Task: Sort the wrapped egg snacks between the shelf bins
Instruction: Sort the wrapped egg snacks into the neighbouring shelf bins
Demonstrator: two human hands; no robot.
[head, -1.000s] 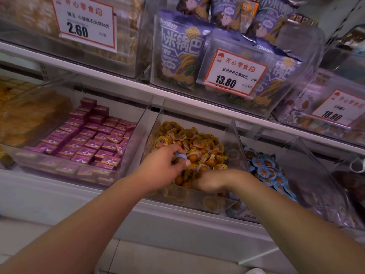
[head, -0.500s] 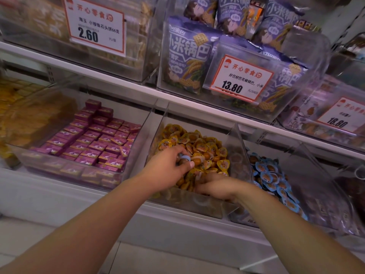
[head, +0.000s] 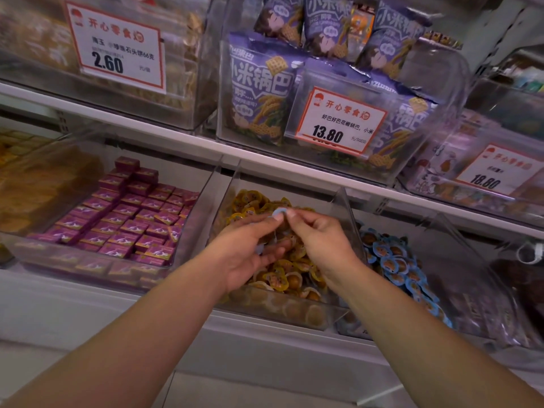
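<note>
Sorting is midway: both hands, left hand [head: 247, 251] and right hand [head: 321, 242], pinch one blue-wrapped egg snack [head: 278, 214] above the clear bin of yellow-wrapped egg snacks [head: 282, 312]; the neighbouring blue-wrapped pile's bin [head: 441, 245] awaits it

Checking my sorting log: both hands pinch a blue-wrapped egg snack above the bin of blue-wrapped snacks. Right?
Not quite. In the head view both hands, left and right, pinch the blue-wrapped egg snack, but above the yellow-wrapped bin; the blue-wrapped bin sits to its right.
</note>
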